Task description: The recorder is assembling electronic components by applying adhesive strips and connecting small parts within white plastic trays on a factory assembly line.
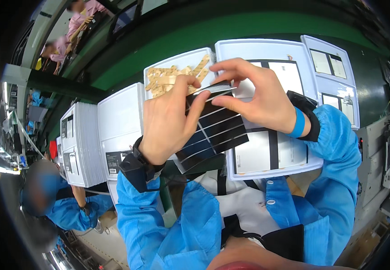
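Note:
My left hand [170, 119] pinches a black sheet [217, 130] by its upper edge, thumb on top. Pale lines divide the sheet into dark rectangular pieces, and it tilts in front of my chest. At the same upper edge, my right hand [262, 96] curls its thumb and fingers round the corner. Whether a single piece is between the right fingertips is hidden. Behind my hands, a white tray [152, 69] holds a heap of tan paper-like strips [161, 80]. Below my right wrist, another white tray [273, 174] carries white rectangular pieces with black bands.
A tall stack of white trays [91, 144] stands to the left, beside an upright white tray [122, 108]. More white trays [267, 43] with flat pieces lie at the back and right. A co-worker's blue sleeve [76, 216] is at lower left; people in pink work farther off.

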Tool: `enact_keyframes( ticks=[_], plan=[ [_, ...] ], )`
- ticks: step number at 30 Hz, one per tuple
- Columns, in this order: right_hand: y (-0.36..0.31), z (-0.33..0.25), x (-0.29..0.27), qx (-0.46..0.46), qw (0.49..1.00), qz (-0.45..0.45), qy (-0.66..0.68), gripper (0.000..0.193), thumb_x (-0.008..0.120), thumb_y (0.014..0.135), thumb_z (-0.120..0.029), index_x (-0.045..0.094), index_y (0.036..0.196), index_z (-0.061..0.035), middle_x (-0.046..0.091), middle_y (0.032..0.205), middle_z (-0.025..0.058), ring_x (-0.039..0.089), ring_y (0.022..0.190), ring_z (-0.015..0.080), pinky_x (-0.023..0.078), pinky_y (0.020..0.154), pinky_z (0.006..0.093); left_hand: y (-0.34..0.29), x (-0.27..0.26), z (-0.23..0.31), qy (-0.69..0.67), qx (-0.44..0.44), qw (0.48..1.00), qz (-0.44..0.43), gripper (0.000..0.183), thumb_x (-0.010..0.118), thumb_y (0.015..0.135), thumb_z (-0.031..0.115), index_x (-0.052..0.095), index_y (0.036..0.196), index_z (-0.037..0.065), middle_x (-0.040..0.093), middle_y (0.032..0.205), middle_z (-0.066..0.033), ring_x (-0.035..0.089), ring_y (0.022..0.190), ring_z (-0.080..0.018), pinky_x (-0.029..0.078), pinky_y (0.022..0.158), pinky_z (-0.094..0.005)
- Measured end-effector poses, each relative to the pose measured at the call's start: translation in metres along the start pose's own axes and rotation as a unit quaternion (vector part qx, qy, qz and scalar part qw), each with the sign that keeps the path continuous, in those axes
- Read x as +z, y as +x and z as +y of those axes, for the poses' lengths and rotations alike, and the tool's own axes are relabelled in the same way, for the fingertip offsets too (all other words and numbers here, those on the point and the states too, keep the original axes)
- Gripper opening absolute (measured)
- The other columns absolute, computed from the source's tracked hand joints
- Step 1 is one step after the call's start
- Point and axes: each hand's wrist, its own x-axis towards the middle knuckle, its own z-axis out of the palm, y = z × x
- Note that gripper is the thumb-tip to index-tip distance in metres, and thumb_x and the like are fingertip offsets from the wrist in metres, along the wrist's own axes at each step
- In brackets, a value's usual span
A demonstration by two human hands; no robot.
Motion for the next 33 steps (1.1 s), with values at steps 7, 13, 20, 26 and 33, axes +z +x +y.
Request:
enact_keyframes(
  ticks=[7, 13, 20, 26, 33],
  plan=[
    [0.009, -0.001, -0.022, -0.037, 0.997, 0.038, 0.048, 0.029, 0.078, 0.082, -0.001, 0.068, 0.110, -0.0011, 0.076, 0.087, 0.0087, 0.073, 0.079, 0.0187, 0.056, 0.074, 0.0284, 0.011, 0.008, 0.008, 0.093, 0.084, 0.992, 0.013, 0.026, 0.069, 0.098, 0.029, 0.059, 0.109, 0.008, 0.066, 0.065, -0.0089, 0.067, 0.060, -0.0298, 0.047, 0.054, -0.0409],
    [0.008, -0.031, -0.100, -0.063, 0.989, 0.085, -0.099, 0.035, 0.076, 0.090, 0.001, 0.067, 0.123, 0.0013, 0.072, 0.094, 0.0058, 0.070, 0.090, 0.0115, 0.056, 0.080, 0.0240, 0.033, 0.013, 0.001, -0.017, -0.007, 0.997, -0.073, 0.047, 0.059, 0.104, 0.038, 0.050, 0.134, 0.004, 0.064, 0.065, -0.0122, 0.065, 0.063, -0.0385, 0.048, 0.061, -0.0465],
    [-0.021, 0.061, -0.147, 0.198, 0.976, 0.025, -0.086, 0.029, 0.076, 0.090, -0.008, 0.070, 0.116, 0.0023, 0.076, 0.090, 0.0094, 0.071, 0.078, 0.0109, 0.056, 0.067, 0.0218, 0.073, 0.059, 0.029, -0.042, 0.110, 0.981, -0.155, 0.030, 0.058, 0.104, 0.034, 0.072, 0.105, 0.007, 0.064, 0.062, -0.0141, 0.066, 0.060, -0.0346, 0.048, 0.056, -0.0444],
    [-0.013, 0.085, -0.150, 0.241, 0.969, 0.026, -0.038, 0.028, 0.078, 0.088, -0.009, 0.071, 0.113, 0.0013, 0.078, 0.085, 0.0110, 0.070, 0.067, 0.0115, 0.054, 0.060, 0.0234, 0.086, 0.110, 0.030, 0.032, 0.238, 0.968, -0.072, 0.024, 0.065, 0.099, 0.026, 0.069, 0.108, 0.005, 0.064, 0.063, -0.0058, 0.064, 0.053, -0.0239, 0.047, 0.051, -0.0373],
    [-0.008, 0.089, -0.151, 0.263, 0.962, 0.023, -0.067, 0.030, 0.080, 0.087, -0.009, 0.070, 0.113, 0.0017, 0.077, 0.083, 0.0120, 0.070, 0.062, 0.0127, 0.055, 0.059, 0.0237, 0.086, 0.121, 0.026, 0.001, 0.207, 0.976, -0.073, 0.025, 0.066, 0.096, 0.017, 0.068, 0.119, 0.007, 0.058, 0.059, -0.0070, 0.059, 0.051, -0.0256, 0.043, 0.051, -0.0391]
  ],
)
